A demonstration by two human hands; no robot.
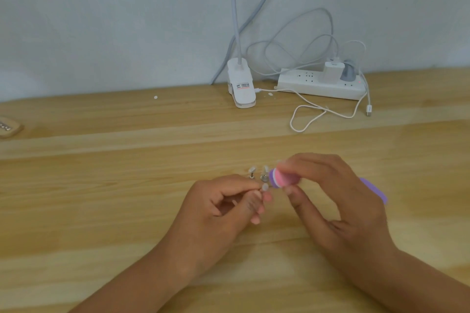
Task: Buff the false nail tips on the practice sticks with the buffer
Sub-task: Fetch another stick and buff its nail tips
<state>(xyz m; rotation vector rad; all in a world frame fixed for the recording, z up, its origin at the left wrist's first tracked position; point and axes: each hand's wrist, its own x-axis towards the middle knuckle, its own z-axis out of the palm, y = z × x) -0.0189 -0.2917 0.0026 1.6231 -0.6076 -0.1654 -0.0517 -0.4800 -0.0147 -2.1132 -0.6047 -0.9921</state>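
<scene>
From the head view I see both hands low in the middle of the pale wooden worktop [101, 160]. My left hand [229, 206] has its thumb and forefinger closed in a pinch on a small clear nail tip [265, 187], and the other fingers are curled underneath; the stick below the tip is hidden by the fingers. My right hand [338, 201] grips the buffer [281, 178], fingers on top and thumb below. The buffer's pink and purple rounded end pokes out to the left, right against the nail tip, and its purple far end shows past the back of the hand. Just behind the left fingertips, two more practice sticks [258, 173] with clear tips lie on the worktop close together; I cannot tell whether they touch. Well back, by the wall [101, 20], a white clip lamp [240, 84] sits on the worktop with its neck rising out of view. Beside it lies a white power strip [305, 84] with a charger [333, 71] plugged in. A white cable [318, 112] loops across the wood in front of it.
</scene>
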